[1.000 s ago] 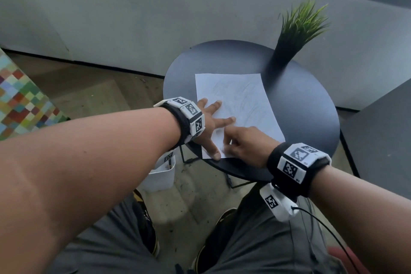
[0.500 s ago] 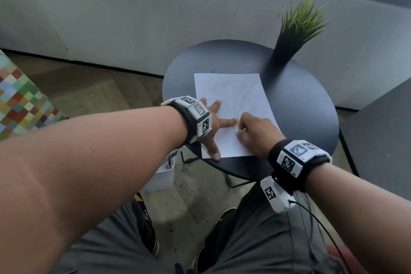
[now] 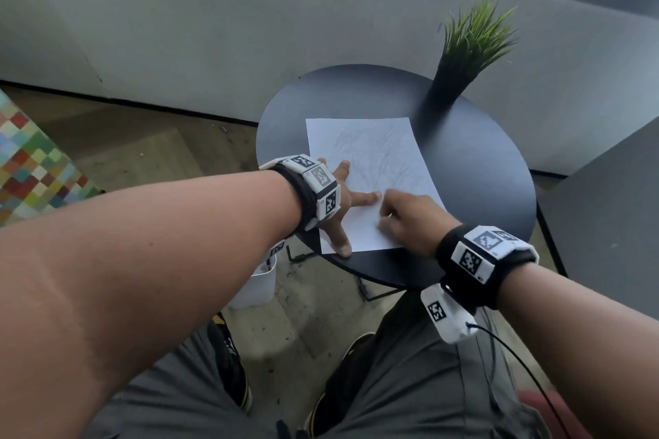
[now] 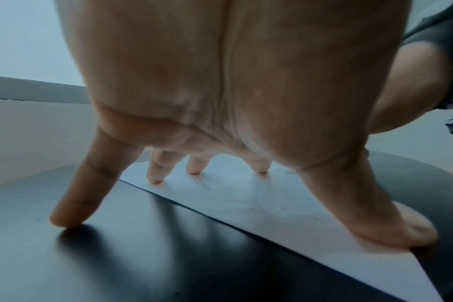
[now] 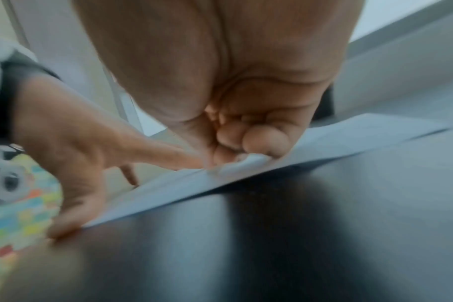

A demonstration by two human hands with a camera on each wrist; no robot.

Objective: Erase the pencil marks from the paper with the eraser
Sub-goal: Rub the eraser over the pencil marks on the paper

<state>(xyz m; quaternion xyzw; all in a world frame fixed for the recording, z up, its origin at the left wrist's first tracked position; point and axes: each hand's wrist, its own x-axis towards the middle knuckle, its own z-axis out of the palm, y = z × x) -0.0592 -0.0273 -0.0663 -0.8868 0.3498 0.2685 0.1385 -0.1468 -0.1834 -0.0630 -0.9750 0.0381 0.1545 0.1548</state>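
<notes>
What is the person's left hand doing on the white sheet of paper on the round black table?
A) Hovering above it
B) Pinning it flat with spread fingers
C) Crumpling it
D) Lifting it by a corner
B: the left hand spreads straight fingers onto the white sheet of paper, which lies flat on the round black table.

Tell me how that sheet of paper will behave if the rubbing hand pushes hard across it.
The paper looks thin and floppy, so it would probably buckle; the right wrist view already shows it rucked up under the right hand. It lies loose on the smooth dark table, so it may slide. The left hand, spread, with fingertips on it, likely pins it.
</notes>
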